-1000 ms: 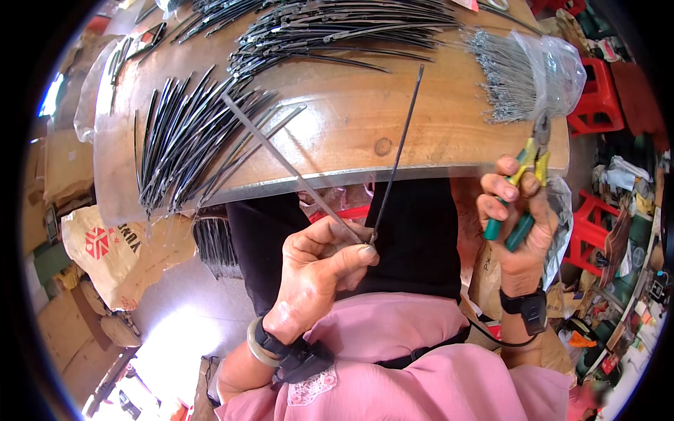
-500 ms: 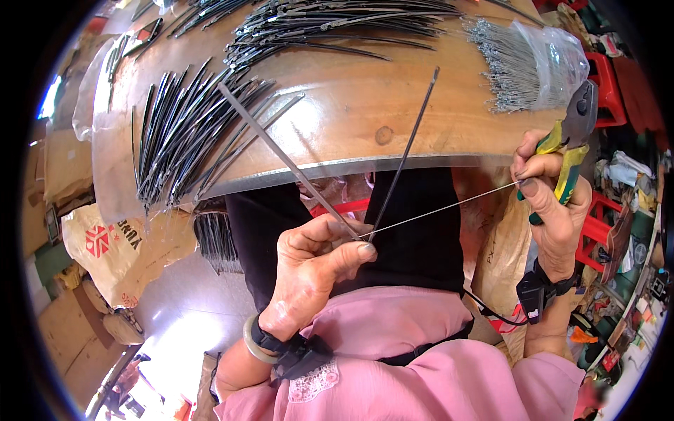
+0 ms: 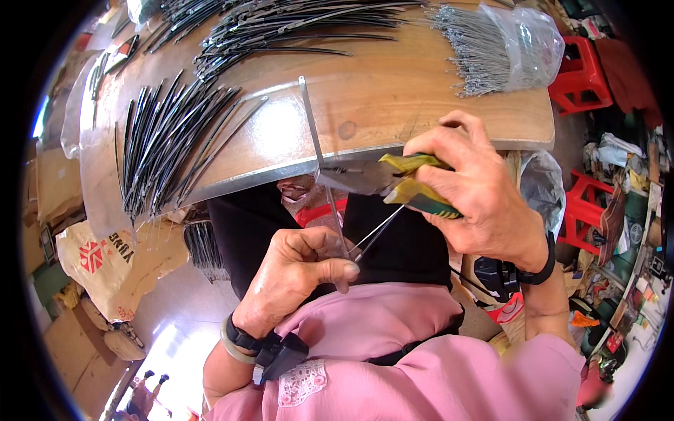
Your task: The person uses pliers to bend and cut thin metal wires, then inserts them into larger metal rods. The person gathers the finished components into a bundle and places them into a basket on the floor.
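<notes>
My left hand (image 3: pixel 291 274) is closed in a pinch above my lap. Its thumb and fingers hold a flat grey metal strip (image 3: pixel 311 116) that points up past the table edge. A thin silver wire (image 3: pixel 382 224) and a darker rod also run out from this pinch, partly hidden. My right hand (image 3: pixel 477 189) grips pliers (image 3: pixel 425 200) with yellow and green handles. The jaws point left and meet the strip near the table's edge; whether they are clamped on it I cannot make out. Part of the wire passes under the pliers.
On the wooden table (image 3: pixel 414 91) lie a fanned pile of black strips (image 3: pixel 168 144) and a larger dark pile (image 3: pixel 281 28) behind. A bundle of silver wires (image 3: pixel 474 52) sits in a clear bag. Red stools (image 3: pixel 579 77) stand right; a paper sack (image 3: pixel 140 266) is left.
My right hand has swung left with the pliers, which now point toward the strip instead of up. The strip has turned more upright, and the left hand has dropped slightly. The view has shifted.
</notes>
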Demonstrator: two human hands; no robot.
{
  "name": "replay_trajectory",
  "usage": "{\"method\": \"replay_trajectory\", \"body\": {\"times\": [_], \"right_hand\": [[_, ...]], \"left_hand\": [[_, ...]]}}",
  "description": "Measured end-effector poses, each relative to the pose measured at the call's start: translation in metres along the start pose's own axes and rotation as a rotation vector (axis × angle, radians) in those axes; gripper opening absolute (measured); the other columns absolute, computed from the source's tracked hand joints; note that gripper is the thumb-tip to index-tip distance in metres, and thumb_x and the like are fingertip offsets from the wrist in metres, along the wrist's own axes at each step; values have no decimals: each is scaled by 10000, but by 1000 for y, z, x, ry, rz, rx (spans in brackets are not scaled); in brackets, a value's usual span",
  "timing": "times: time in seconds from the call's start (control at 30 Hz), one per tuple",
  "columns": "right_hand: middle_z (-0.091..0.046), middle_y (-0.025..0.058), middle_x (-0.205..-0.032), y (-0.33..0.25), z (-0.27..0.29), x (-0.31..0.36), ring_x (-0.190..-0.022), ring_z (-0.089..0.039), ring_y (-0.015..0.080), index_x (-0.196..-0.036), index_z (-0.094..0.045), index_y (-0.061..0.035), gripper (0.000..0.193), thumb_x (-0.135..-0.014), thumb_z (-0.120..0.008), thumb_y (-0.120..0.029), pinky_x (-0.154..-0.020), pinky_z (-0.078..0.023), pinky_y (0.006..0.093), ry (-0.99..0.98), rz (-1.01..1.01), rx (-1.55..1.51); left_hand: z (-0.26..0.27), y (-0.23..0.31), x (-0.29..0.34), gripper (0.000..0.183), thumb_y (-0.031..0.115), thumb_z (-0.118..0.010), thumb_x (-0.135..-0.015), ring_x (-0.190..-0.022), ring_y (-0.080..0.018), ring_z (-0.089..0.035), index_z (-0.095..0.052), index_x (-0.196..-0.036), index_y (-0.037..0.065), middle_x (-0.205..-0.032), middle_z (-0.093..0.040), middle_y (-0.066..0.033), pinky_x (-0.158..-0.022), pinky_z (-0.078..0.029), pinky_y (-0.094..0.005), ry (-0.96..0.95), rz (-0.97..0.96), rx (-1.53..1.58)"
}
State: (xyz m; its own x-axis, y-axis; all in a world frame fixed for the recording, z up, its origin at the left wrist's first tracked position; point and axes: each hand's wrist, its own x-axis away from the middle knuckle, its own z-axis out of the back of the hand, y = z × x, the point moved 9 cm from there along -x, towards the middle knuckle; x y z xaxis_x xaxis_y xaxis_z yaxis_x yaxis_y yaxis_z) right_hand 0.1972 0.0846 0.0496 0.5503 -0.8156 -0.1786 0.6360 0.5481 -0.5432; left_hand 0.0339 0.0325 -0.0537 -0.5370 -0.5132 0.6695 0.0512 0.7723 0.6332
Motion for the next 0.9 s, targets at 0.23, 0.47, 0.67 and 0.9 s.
{"method": "replay_trajectory", "body": {"times": [0.23, 0.47, 0.67, 0.9], "right_hand": [[-575, 95, -983, -2, -2, 4, -869, -571, 262, -827, -651, -26, 232, -614, -733, -64, -878, -364, 422, 24, -5, -21], [-578, 95, -983, -21, -1, 0, -830, -535, 286, -848, -658, -27, 310, -540, -693, -1, -813, -356, 455, 56, 39, -51], [-592, 80, -985, -24, -11, -5, -877, -574, 278, -815, -640, -50, 249, -569, -672, -41, -823, -351, 481, 88, 99, -2], [-597, 107, -1072, -2, 0, 25, -963, -568, 300, -978, -683, -36, 254, -729, -713, -70, -862, -435, 454, 152, -124, -44]], "left_hand": [[-2, 12, 7, 271, -72, -655, -854, -830, -150, -656, -672, -1124, -71, -945, -684, -95, -765, -538, -275, -76, -44, 200], [-12, 44, -8, 282, 2, -628, -894, -786, -177, -673, -652, -1172, -40, -935, -685, -117, -717, -549, -294, -103, -39, -36], [-26, 12, -12, 234, 176, -689, -908, -577, -132, -574, -637, -1050, -3, -757, -610, -58, -488, -437, -279, -115, 90, 345], [-12, 11, -8, 162, 103, -633, -936, -478, -142, -483, -611, -950, -57, -652, -531, -67, -430, -357, -265, -56, -65, 586]]}}
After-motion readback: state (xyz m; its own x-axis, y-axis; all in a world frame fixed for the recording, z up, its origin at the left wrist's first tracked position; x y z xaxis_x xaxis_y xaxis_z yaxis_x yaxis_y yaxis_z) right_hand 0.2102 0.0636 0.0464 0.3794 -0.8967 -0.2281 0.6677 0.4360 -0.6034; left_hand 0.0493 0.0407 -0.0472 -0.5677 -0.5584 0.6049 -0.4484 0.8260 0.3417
